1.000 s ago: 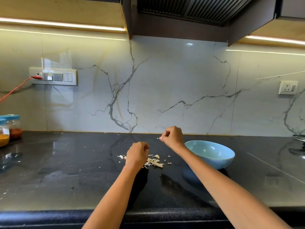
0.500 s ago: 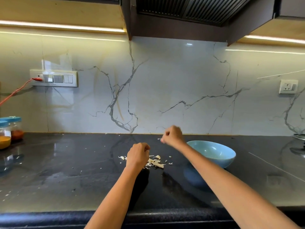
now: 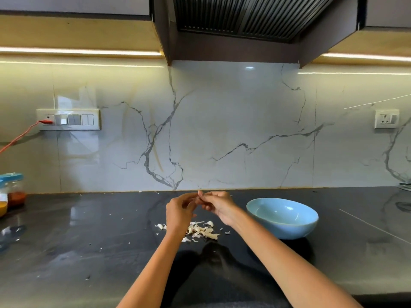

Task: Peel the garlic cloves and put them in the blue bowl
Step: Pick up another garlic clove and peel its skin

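While left hand (image 3: 179,211) and right hand (image 3: 219,204) pinch together at fingertips, clove unseen, blue bowl (image 3: 282,218) sits just right, nearer right hand.

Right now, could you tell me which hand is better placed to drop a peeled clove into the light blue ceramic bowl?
The right hand, probably: the light blue ceramic bowl sits directly on its side, while the left hand is farther away, above the papery garlic skins.
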